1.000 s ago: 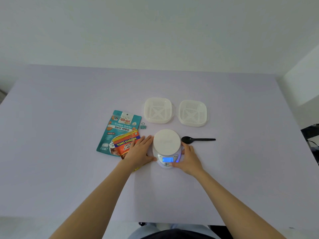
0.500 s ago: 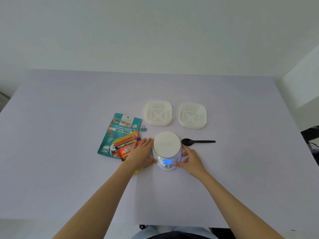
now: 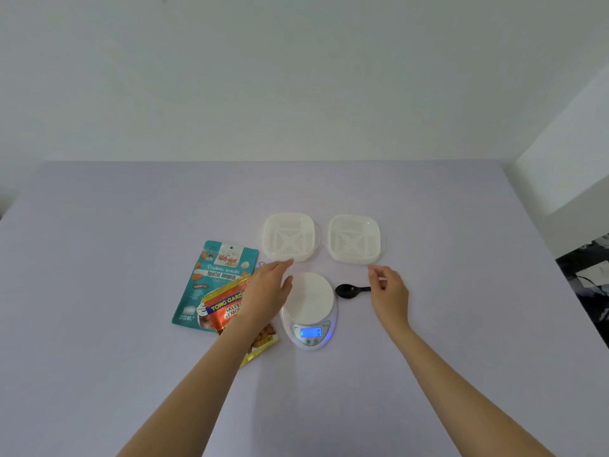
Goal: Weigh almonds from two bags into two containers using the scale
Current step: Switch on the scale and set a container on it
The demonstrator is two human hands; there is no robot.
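- My left hand [image 3: 267,293] is open, fingers straight, tips at the near rim of the left container [image 3: 290,237].
- My right hand [image 3: 389,293] is loosely curled and empty, over the handle of the spoon [image 3: 349,289], below the right container [image 3: 354,239].
- I see the scale [image 3: 309,300] at frame centre between them; the teal bag [image 3: 211,278] and orange bag [image 3: 224,311] lie left of it.

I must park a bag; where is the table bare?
Bare: the lilac table behind the two white perforated square containers, left of the teal almond bag, right of the black plastic spoon. Crowded: around the white round scale, where the left hand and right hand are.
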